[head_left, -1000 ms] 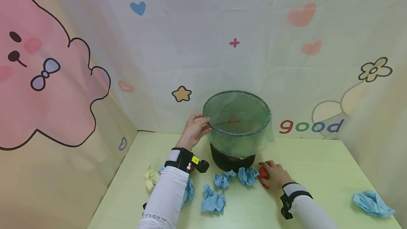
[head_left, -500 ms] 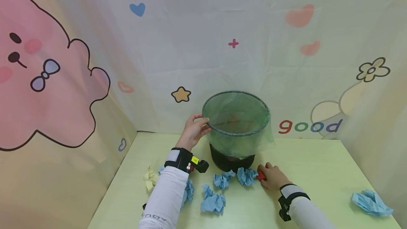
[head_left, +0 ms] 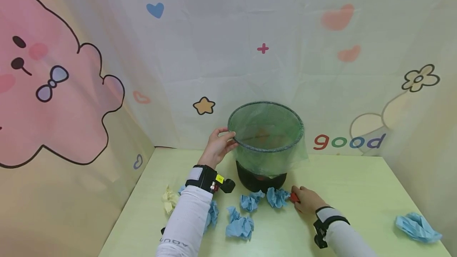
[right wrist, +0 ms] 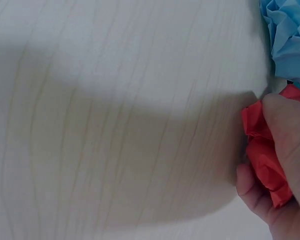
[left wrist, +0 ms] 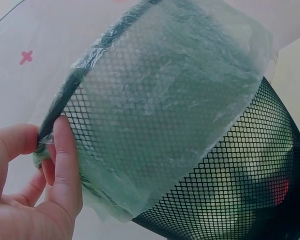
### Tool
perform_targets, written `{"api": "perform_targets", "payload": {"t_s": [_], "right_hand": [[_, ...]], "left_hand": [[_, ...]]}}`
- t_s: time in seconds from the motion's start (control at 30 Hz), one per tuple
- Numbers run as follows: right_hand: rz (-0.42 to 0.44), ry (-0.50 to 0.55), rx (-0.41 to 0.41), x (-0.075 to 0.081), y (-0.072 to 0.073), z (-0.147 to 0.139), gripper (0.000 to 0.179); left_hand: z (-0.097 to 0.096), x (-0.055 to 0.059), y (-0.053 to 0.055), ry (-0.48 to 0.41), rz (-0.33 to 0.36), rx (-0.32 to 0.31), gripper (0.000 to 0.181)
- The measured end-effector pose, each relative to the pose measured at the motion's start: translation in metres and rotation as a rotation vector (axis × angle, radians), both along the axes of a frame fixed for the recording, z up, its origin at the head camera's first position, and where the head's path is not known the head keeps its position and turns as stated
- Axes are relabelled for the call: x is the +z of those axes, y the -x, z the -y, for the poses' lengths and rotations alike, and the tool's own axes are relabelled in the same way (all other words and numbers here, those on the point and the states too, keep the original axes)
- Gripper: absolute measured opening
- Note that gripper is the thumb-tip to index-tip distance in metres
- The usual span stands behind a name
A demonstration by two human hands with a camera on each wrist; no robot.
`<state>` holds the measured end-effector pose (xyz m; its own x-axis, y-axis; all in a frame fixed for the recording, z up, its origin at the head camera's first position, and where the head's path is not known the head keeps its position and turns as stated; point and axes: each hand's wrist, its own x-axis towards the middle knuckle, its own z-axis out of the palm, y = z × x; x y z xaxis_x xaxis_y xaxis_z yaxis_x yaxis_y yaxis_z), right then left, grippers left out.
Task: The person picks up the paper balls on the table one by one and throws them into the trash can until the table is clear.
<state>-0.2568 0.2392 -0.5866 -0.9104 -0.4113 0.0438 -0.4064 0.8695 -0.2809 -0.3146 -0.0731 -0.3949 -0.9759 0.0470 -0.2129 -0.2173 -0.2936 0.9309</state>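
Note:
My left hand [head_left: 217, 146] pinches the rim of a black mesh wastebasket [left wrist: 240, 150] between thumb and fingers. A thin green plastic bag [left wrist: 160, 110] lines the basket and is folded down over its rim. In the left wrist view the thumb lies on one side of the rim and the fingers on the other. To the right of the basket's foot, my right hand [head_left: 310, 201] grips a crumpled red paper ball [right wrist: 267, 160] low over the table. Beside it is a crumpled blue paper ball [head_left: 277, 198]. The hand covers much of the red paper in the head view.
Several more blue paper balls, one of them [head_left: 240, 227] in front of the basket, lie on the pale table [head_left: 350, 185]. A yellow paper ball [head_left: 169, 200] is at the left, and a blue crumpled sheet [head_left: 417, 228] at the far right. A printed curtain [head_left: 214, 50] hangs behind.
My right hand has closed further round the red paper ball and shifted slightly, so less red shows. The left hand keeps its hold on the rim; the basket has not moved.

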Motion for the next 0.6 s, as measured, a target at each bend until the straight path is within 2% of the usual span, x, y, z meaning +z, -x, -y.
{"api": "perform_targets", "payload": {"t_s": [0.17, 0.37, 0.6], "right_hand": [[0.021, -0.022, -0.026, 0.004, 0.001, -0.006, 0.028], [0.035, -0.038, -0.051, 0.017, 0.007, -0.013, 0.029], [-0.036, -0.043, -0.028, 0.034, 0.016, -0.021, 0.029]], "left_hand": [[0.0, 0.0, 0.0, -0.003, 0.005, -0.003, 0.036], [0.0, 0.002, 0.0, -0.01, 0.005, 0.002, 0.036], [0.0, 0.001, -0.001, -0.004, 0.008, -0.001, 0.035]]}}
